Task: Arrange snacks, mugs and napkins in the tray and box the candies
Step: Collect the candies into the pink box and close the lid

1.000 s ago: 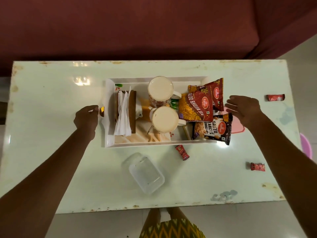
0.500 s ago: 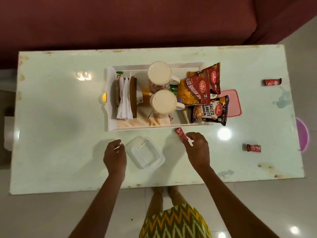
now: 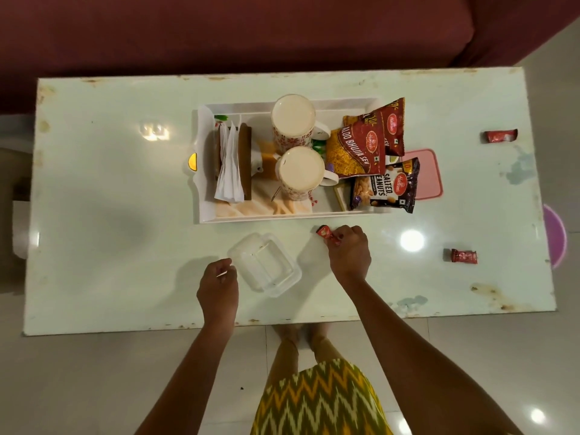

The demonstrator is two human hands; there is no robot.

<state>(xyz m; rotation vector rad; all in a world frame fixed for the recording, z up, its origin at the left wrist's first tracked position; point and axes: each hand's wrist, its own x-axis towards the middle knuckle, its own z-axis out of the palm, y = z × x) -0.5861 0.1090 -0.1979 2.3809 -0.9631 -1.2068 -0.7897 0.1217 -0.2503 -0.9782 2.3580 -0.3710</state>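
Pale green tabletop (image 3: 94, 215) is seen from above before a maroon sofa, with the loaded tray (image 3: 201, 171) at its middle. Just below the tray, a red wrapped candy (image 3: 326, 234) is pinched at its near end by the right hand (image 3: 348, 255), fingers closed on it. It is judged light and crinkly, best held across the wrapper's middle. The left hand (image 3: 218, 282) is loosely curled, empty, beside the clear box (image 3: 266, 266).

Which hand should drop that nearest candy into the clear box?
Right. The right hand already pinches the candy just right of the clear box; the left hand sits empty at the box's left edge, probably steadying it.
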